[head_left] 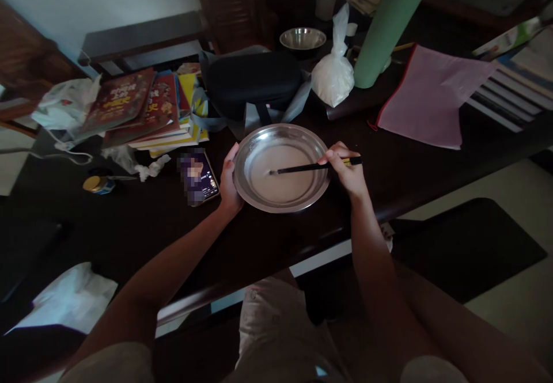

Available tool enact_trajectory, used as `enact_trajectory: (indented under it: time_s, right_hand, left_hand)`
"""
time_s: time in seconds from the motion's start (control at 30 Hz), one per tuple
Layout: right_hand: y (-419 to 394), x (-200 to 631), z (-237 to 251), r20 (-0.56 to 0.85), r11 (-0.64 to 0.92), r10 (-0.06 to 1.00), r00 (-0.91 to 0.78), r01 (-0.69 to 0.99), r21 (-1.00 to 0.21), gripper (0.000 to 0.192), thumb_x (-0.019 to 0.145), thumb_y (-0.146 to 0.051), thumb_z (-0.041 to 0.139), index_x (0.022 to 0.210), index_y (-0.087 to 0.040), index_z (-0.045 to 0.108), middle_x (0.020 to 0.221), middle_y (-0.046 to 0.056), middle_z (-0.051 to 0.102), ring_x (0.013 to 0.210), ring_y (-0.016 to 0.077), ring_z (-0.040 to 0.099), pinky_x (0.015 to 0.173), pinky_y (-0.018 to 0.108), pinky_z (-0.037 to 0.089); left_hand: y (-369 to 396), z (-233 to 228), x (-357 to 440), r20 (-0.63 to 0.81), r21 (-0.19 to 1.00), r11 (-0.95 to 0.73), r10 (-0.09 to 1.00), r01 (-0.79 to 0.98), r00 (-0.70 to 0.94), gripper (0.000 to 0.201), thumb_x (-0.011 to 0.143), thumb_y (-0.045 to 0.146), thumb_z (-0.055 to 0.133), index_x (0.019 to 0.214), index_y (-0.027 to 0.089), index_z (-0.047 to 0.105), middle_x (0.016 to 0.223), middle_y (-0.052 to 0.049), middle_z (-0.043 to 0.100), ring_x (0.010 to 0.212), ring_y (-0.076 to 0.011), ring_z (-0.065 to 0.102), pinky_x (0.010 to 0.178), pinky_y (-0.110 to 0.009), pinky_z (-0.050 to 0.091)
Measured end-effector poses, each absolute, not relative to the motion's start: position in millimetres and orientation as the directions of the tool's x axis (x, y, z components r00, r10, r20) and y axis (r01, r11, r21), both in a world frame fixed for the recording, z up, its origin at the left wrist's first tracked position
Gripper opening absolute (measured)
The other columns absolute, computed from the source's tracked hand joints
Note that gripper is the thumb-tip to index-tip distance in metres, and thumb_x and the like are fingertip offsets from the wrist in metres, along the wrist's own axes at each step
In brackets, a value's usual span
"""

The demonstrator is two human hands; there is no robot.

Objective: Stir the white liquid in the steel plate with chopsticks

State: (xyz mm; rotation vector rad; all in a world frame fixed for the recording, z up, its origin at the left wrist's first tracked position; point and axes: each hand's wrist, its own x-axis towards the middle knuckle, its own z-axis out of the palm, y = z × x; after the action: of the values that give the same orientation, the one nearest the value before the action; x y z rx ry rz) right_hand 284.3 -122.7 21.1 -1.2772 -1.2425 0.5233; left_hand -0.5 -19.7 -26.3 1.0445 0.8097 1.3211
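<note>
A shiny steel bowl [283, 205], wide and shallow, is in front of me at the dark table's near side. Milky, whitish liquid [280, 186] covers its bottom. My left hand [230, 181] grips the bowl's left rim, the thumb up along the edge. Above the right rim, my right hand [343, 170] is closed round black chopsticks [300, 168] with gold-coloured ends. They slope down to the left, and their tips meet the liquid near the middle of the bowl. The fingers partly cover the chopsticks' upper part, so I cannot tell them apart clearly.
Left of the bowl are a lit phone [199, 177], a small jar [98, 185] and stacked books [129, 103]. Behind it are a black case [253, 83], a knotted bag of white powder [332, 80], another steel bowl [302, 38] and a green cylinder [389, 31]. A pink pouch [427, 101] lies right.
</note>
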Motion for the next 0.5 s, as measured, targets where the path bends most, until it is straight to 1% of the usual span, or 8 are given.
enact_trajectory:
  time_s: [0.13, 0.27, 0.4, 0.5]
  right_hand:
    - [-122.7, 284.6, 20.6, 0.395, 0.291, 0.844, 0.363, 0.308, -0.906, 0.063, 0.094, -0.084, 0.066, 0.061, -0.030, 0.073, 0.067, 0.002, 0.069, 0.076, 0.0234, 0.064, 0.087, 0.049, 0.057]
    - [-122.7, 284.6, 20.0, 0.408, 0.307, 0.857, 0.315, 0.324, -0.895, 0.057, 0.094, -0.080, 0.070, 0.065, -0.031, 0.076, 0.071, 0.002, 0.073, 0.081, 0.0240, 0.067, 0.088, 0.048, 0.057]
    - [-122.5, 284.7, 19.5, 0.409, 0.306, 0.836, 0.366, 0.307, -0.901, 0.063, 0.095, -0.083, 0.066, 0.060, -0.030, 0.073, 0.068, 0.002, 0.070, 0.075, 0.0224, 0.065, 0.084, 0.047, 0.057]
    - [-122.3, 284.8, 19.9, 0.392, 0.296, 0.861, 0.324, 0.308, -0.904, 0.063, 0.093, -0.084, 0.068, 0.061, -0.030, 0.074, 0.070, 0.002, 0.072, 0.078, 0.0235, 0.067, 0.085, 0.048, 0.058]
  left_hand:
    - [-18.5, -27.5, -0.8, 0.095, 0.932, -0.047, 0.989, -0.360, 0.117, 0.052, 0.094, 0.064, 0.073, 0.135, 0.032, 0.077, 0.159, -0.007, 0.072, 0.166, -0.0356, 0.048, 0.138, -0.053, 0.040]
    - [-19.1, -27.1, -0.4, 0.104, 0.931, -0.056, 0.988, -0.361, 0.117, 0.050, 0.095, 0.063, 0.074, 0.133, 0.032, 0.078, 0.157, -0.007, 0.073, 0.164, -0.0357, 0.051, 0.137, -0.053, 0.042]
    - [-20.2, -25.9, 0.3, 0.107, 0.929, -0.065, 0.990, -0.366, 0.093, 0.048, 0.096, 0.060, 0.074, 0.133, 0.030, 0.077, 0.155, -0.006, 0.074, 0.161, -0.0375, 0.054, 0.137, -0.053, 0.042]
    - [-20.5, -25.4, 0.1, 0.104, 0.932, -0.063, 0.990, -0.358, 0.098, 0.049, 0.096, 0.062, 0.074, 0.133, 0.030, 0.077, 0.156, -0.007, 0.074, 0.164, -0.0374, 0.051, 0.137, -0.054, 0.041]
